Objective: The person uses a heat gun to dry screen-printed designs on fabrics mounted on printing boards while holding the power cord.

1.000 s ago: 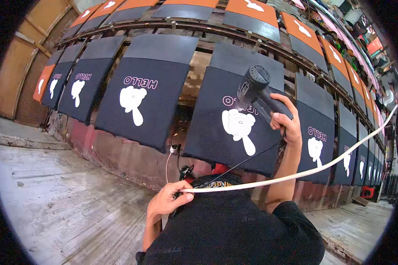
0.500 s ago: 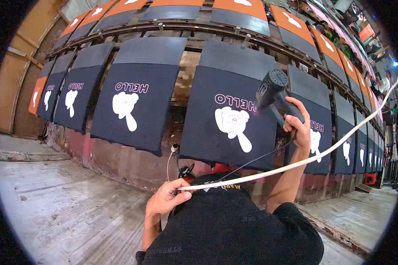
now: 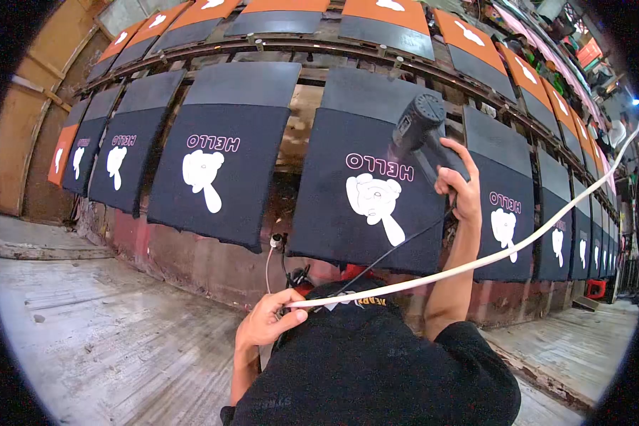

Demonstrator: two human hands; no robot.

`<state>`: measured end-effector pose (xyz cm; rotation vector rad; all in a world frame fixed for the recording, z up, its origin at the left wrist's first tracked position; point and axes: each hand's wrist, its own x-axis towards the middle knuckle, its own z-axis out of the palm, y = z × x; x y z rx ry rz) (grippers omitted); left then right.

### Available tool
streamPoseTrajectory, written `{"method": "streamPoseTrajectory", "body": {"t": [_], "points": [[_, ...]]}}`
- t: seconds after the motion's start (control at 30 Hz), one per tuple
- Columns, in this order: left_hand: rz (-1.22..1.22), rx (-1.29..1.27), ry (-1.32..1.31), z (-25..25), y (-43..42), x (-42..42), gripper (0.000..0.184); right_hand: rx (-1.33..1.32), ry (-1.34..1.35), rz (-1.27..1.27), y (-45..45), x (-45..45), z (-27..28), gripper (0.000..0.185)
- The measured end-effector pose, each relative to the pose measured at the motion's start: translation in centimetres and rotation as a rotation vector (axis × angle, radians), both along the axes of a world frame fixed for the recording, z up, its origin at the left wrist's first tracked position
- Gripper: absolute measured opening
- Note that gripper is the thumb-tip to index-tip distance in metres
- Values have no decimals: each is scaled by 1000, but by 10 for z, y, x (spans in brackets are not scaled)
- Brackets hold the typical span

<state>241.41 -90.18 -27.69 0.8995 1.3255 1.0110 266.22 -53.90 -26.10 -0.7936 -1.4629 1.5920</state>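
My right hand (image 3: 461, 183) is wrapped round the handle of a black hair dryer (image 3: 424, 122). Its nozzle points down and left, close above a black fabric panel (image 3: 326, 202) and near the pink outlined HELLO lettering (image 3: 378, 167). Below that lettering is a white cartoon figure (image 3: 376, 199), printed with thin lines. A thin black cord (image 3: 405, 245) trails from the dryer down toward my body. Low in the middle, my left hand (image 3: 271, 319) is closed on a thick white cable (image 3: 433, 275). That cable arcs across in front of me to the upper right.
More black panels with the same print (image 3: 209, 167) line the sloping bench on both sides. Behind a metal rail (image 3: 263, 45) lie orange panels (image 3: 387, 15) with white shapes. A plug and socket (image 3: 277, 241) hang at the bench front. A worn floor (image 3: 121, 312) runs alongside.
My right hand has moved the hair dryer left and slightly up, from the right end of the lettering to above it. My left hand stays on the white cable.
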Motion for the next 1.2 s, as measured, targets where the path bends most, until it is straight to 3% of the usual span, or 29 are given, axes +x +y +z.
{"method": "streamPoseTrajectory", "body": {"t": [0.13, 0.5, 0.93, 1.2], "points": [[13, 28, 22, -4, -5, 1, 23, -31, -1, 185, 5, -14, 1, 55], [23, 43, 27, 2, -8, 4, 23, -58, -4, 342, -1, -52, 2, 53], [-32, 55, -51, 4, -22, -13, 27, 82, -137, -103, -23, 6, 10, 55], [-168, 133, -3, 5, -52, -60, 26, 80, 3, -181, -75, -25, 15, 64]]}}
